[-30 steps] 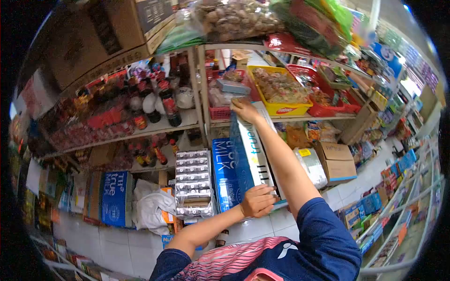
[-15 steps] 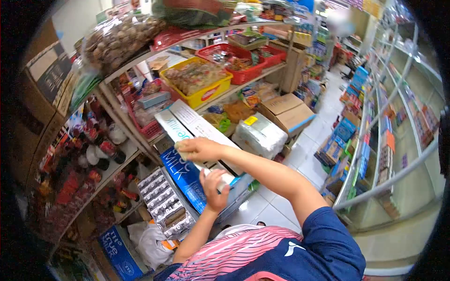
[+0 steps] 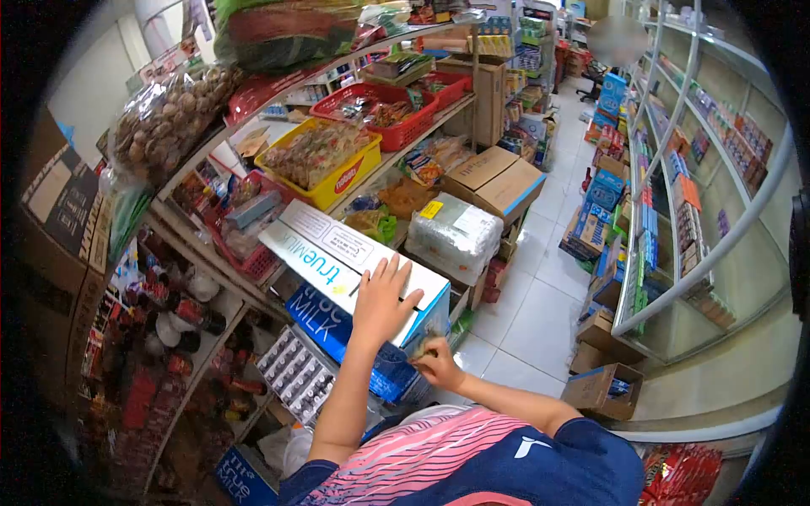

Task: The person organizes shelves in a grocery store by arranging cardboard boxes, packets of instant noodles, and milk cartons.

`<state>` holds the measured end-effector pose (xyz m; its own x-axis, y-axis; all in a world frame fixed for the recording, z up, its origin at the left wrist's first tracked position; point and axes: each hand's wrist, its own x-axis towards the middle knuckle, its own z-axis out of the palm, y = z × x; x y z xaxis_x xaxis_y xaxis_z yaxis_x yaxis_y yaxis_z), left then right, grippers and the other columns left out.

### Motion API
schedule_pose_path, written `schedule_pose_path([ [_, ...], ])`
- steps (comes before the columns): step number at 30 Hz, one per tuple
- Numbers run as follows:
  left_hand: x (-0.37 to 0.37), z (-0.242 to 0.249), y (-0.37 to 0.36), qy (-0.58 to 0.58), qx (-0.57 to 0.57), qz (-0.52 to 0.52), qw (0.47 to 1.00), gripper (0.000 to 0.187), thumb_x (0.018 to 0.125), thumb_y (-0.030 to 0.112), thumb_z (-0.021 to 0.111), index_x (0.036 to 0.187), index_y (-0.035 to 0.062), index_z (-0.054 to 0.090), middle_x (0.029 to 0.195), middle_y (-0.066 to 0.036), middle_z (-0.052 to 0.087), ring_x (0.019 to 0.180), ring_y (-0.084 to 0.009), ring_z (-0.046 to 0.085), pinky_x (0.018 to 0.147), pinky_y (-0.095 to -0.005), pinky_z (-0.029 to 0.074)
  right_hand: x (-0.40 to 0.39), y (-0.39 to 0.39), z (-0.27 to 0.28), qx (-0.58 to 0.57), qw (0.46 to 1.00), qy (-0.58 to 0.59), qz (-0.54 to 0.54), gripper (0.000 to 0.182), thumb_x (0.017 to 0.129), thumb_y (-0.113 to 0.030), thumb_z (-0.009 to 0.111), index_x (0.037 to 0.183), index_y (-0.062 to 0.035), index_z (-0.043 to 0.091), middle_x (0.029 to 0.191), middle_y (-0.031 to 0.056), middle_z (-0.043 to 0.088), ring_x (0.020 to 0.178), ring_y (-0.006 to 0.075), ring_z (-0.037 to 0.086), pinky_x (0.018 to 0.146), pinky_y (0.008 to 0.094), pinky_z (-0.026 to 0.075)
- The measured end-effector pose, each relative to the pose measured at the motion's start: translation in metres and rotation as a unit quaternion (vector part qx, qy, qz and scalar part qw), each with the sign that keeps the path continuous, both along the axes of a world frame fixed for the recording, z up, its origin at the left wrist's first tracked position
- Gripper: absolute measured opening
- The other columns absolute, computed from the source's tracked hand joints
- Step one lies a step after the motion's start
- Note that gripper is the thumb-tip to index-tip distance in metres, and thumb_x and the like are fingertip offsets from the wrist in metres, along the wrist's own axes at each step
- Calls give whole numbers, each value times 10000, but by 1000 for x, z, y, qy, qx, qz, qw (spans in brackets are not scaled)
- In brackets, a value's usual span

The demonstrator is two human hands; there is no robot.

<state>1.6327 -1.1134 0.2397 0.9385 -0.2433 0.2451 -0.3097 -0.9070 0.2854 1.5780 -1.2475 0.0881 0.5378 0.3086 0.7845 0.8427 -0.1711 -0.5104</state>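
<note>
while reaching to the white carton in the head view, lays the left hand flat on its top near the closer end, fingers spread and gripping nothing. curls the right hand by the lower corner of that end; cannot tell whether in a firm grip. shows the carton above a blue milk box, with rows of small packs beside that box, a plastic-wrapped bundle to the right, and a yellow basket near the far end.

Milk carton as landmark: milk case beneath; parcel right; cardboard box behind, right; snack basket behind; shelving far right.
</note>
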Motion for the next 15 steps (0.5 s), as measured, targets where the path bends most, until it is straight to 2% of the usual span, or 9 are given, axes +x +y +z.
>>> schedule_pose_path([
  [4, -5, 4, 2, 9, -18, -8, 1000, 535, 799, 352, 517, 1250, 76, 431, 1341, -167, 338, 1261, -314, 276, 1034, -444, 179, -3, 1, -112, -34, 994, 85, -57, 233, 646, 32, 574, 856, -67, 553, 870, 110, 439, 858, 285, 463, 774, 373, 379],
  [5, -6, 4, 3, 15, -17, -11, 1000, 535, 799, 352, 517, 1250, 76, 431, 1341, -167, 338, 1261, -314, 276, 1034, -444, 179, -3, -9, -142, 4, 964, 251, -82, 181, 677, 14, 549, 842, -59, 539, 851, 113, 452, 834, 280, 466, 757, 367, 382],
  [6, -6, 3, 4, 17, -20, -13, 1000, 533, 798, 349, 516, 1250, 77, 432, 1346, -162, 333, 1262, -314, 276, 1034, -446, 177, -2, -21, -165, 42, 905, 410, -105, 129, 707, -4, 525, 827, -51, 524, 832, 115, 465, 810, 275, 469, 739, 361, 385],
  [7, -5, 3, 5, 17, -24, -13, 999, 531, 798, 345, 516, 1250, 78, 433, 1351, -158, 328, 1262, -314, 275, 1034, -448, 176, 2, -34, -180, 91, 914, 331, -215, 101, 748, -27, 463, 830, -34, 522, 825, 124, 484, 778, 255, 485, 698, 337, 406],
  [8, -5, 3, 5, 21, -28, -12, 999, 529, 797, 340, 513, 1250, 79, 433, 1356, -152, 323, 1262, -315, 275, 1034, -451, 172, 18, -46, -230, 123, 873, 311, -355, 96, 762, -39, 450, 832, -33, 516, 822, 106, 506, 734, 216, 494, 665, 307, 415],
  [10, -4, 3, 6, 17, -18, -13, 1000, 529, 805, 354, 508, 1251, 80, 432, 1353, -153, 325, 1260, -313, 277, 1033, -448, 177, 36, -74, -237, 225, 792, 374, -428, 63, 766, -63, 482, 812, -34, 513, 786, 86, 519, 716, 193, 491, 663, 290, 413],
  [11, -5, 2, 6, 11, -9, -16, 1000, 529, 813, 369, 504, 1251, 80, 431, 1349, -154, 328, 1258, -312, 280, 1032, -446, 181, 38, -86, -227, 224, 790, 379, -427, 63, 766, -63, 482, 812, -34, 513, 786, 86, 519, 716, 193, 491, 663, 290, 413],
  [13, -5, 4, 7, 21, 0, -18, 1000, 549, 814, 377, 499, 1267, 81, 410, 1359, -155, 313, 1264, -313, 269, 1034, -447, 175, 39, -113, -197, 300, 762, 443, -364, 41, 766, -74, 514, 781, -35, 512, 744, 70, 525, 707, 163, 480, 660, 285, 409],
  [15, -6, 6, 6, 47, -9, -20, 999, 560, 801, 342, 508, 1286, 87, 387, 1377, -154, 283, 1279, -315, 243, 1044, -438, 148, 31, -141, -200, 256, 783, 441, -356, 44, 766, -79, 525, 772, -37, 513, 736, 60, 521, 705, 153, 475, 655, 280, 407],
])
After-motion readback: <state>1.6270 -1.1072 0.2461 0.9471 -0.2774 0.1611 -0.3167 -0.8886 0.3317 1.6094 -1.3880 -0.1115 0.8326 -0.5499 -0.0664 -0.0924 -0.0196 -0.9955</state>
